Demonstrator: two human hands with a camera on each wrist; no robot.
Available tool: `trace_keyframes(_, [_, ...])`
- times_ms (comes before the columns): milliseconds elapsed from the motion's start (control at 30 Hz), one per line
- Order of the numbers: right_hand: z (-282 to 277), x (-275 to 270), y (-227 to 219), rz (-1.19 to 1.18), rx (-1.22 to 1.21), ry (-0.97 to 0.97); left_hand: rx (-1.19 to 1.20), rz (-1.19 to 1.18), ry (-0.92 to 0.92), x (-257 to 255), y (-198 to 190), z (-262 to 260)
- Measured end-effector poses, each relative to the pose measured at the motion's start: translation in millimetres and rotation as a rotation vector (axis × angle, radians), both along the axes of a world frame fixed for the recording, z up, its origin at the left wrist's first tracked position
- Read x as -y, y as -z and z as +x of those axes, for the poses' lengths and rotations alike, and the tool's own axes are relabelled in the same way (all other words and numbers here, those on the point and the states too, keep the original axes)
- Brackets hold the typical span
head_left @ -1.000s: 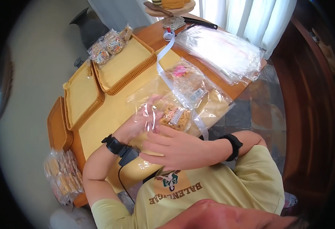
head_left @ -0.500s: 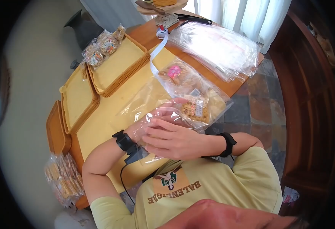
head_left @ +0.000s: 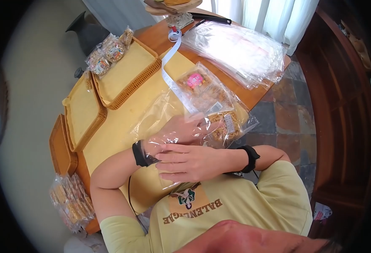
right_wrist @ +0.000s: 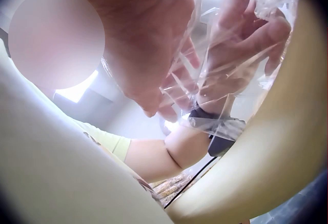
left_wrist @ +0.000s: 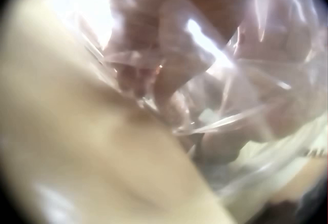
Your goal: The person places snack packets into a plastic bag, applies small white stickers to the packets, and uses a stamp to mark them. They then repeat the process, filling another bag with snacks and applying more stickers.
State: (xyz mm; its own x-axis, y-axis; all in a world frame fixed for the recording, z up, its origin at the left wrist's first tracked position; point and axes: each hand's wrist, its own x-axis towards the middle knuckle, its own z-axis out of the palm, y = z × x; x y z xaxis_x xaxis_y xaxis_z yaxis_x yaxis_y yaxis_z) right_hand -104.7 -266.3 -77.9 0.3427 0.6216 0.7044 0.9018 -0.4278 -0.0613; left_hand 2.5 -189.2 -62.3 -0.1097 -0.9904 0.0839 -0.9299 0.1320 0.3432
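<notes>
A large clear plastic bag (head_left: 154, 111) lies loosely over the yellow table cover in the head view. Inside it is my left hand (head_left: 183, 130), film covering its back and knuckles, its fingers pointing right. My right hand (head_left: 189, 162) crosses over the left wrist and holds the near edge of the bag; its thumb is hidden in the head view. Right beside the left fingertips sits a wrapped crunchy snack block (head_left: 225, 126) with a white label. Beyond it is a clear pack with a pink sticker (head_left: 195, 81). Shiny film (right_wrist: 205, 75) stretches between both hands in the right wrist view.
A white ribbon (head_left: 168, 69) runs across the table towards the packs. Clear bags (head_left: 240, 52) are stacked at the back right. Wicker trays (head_left: 130, 86) line the left, with wrapped round snacks (head_left: 113, 50) behind and more wrapped snacks (head_left: 71, 202) near the left edge.
My left hand has moved right and deeper into the bag, towards the snack block. The right hand has shifted slightly, coming over the left wrist. The snack block has moved right.
</notes>
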Motion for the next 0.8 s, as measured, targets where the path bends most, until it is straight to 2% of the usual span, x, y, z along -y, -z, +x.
trace_keyframes(67, [0, 0, -2, -0.021, -0.009, -0.011, 0.235, -0.161, 0.069, 1, 2, -1])
trace_keyframes(100, [0, 0, -1, -0.022, -0.013, -0.015, 0.232, -0.162, 0.065, 2, 1, -4])
trace_keyframes(167, [0, -1, 0, 0.017, -0.031, -0.054, 0.393, -0.079, 0.017, 8, -6, -12])
trace_keyframes(300, [-2, -4, -3, 0.051, -0.003, -0.072, 0.410, -0.161, -0.043, 20, 11, -8])
trace_keyframes(367, [-3, -5, -3, 0.099, -0.002, -0.052, 0.150, 0.051, -0.219, 25, 15, -3])
trace_keyframes(400, [-3, -5, -1, 0.098, -0.002, -0.052, 0.150, 0.050, -0.219, 27, 16, -2])
trace_keyframes(467, [-2, -4, 3, 0.106, -0.010, -0.066, 0.122, -0.178, -0.107, 31, 12, -3])
trace_keyframes(600, [-10, 11, -14, 0.036, -0.128, -0.159, 0.195, -0.252, -0.101, 25, 15, -5])
trace_keyframes(667, [-14, 33, -29, 0.080, -0.253, -0.205, 0.133, -0.372, 0.030, 23, 13, -2])
trace_keyframes(700, [-16, 45, -34, 0.144, -0.300, -0.109, -0.067, -0.195, 0.087, 20, 12, 1])
trace_keyframes(733, [-19, 58, -36, 0.205, -0.347, -0.013, -0.070, -0.196, 0.083, 18, 12, 3])
trace_keyframes(800, [-23, 89, -33, 0.127, -0.340, 0.445, -0.286, 0.019, 0.071, 16, 11, 7])
